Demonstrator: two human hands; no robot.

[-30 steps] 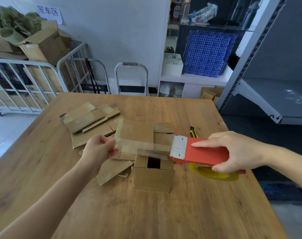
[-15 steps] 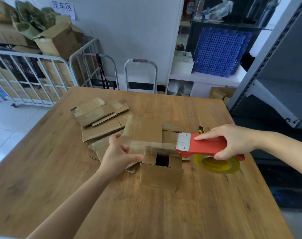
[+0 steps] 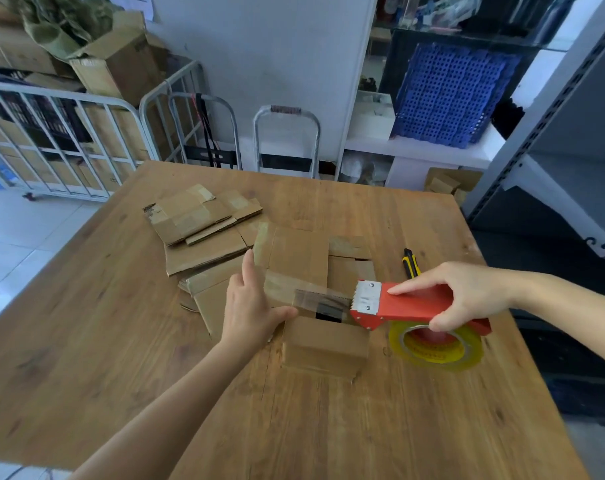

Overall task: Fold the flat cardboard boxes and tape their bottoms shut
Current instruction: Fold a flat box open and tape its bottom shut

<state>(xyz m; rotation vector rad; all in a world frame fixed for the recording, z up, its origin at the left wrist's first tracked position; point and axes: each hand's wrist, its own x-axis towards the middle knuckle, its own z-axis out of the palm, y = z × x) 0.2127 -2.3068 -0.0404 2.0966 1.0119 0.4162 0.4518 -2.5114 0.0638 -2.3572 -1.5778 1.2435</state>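
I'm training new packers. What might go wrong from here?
The tape strip spans open air between the left hand and the tape dispenser in the right hand; it may twist or stick to itself. The box under it shows a dark gap between flaps, so tape might seal it unclosed. The right forefinger lies near the toothed blade.
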